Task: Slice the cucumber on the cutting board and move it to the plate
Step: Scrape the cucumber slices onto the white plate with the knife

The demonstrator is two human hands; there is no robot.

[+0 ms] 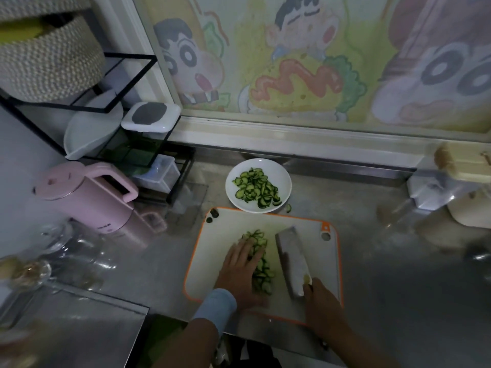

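- My left grip (240, 269) lay flat with the fingers straight and a little apart. It pressed down on the heap of cucumber slices (261, 272) near the middle of the cutting board (210, 261) and clasped nothing.
- My right grip (321, 301), at the board's 5 o'clock, was curled round the handle of the cleaver (291, 261). The broad blade ran toward 11 o'clock, just beside the heap on its 3 o'clock side.
- The picture was soft there, so I could not tell whether the edge rested on the board or hung just above it.
- The plate (281, 176) stood on the bench (372, 261) at the board's 12 o'clock, close to its far edge, and already carried the plated slices (256, 188).
- One stray slice (288, 207) lay on the bench at the plate's 5 o'clock. Two dark bits (214, 214), probably the trimmed ends, sat in the board's 10 o'clock corner.
- I judged the cutting to be finished, and the step in hand was loading the heap onto the blade for the carry.
- To do it well, I wanted the cleaver laid low, nearly flat, with its edge on the board against the heap.
- The left grip needed to sweep the slices toward 3 o'clock onto the flat of the blade, fingers straight and kept off the edge.
- On the lift, that palm had to fence the pile while the blade travelled level toward 12 o'clock.
- The tip-off had to come over the plate's middle rather than its rim, so that no more slices would drop onto the bench.
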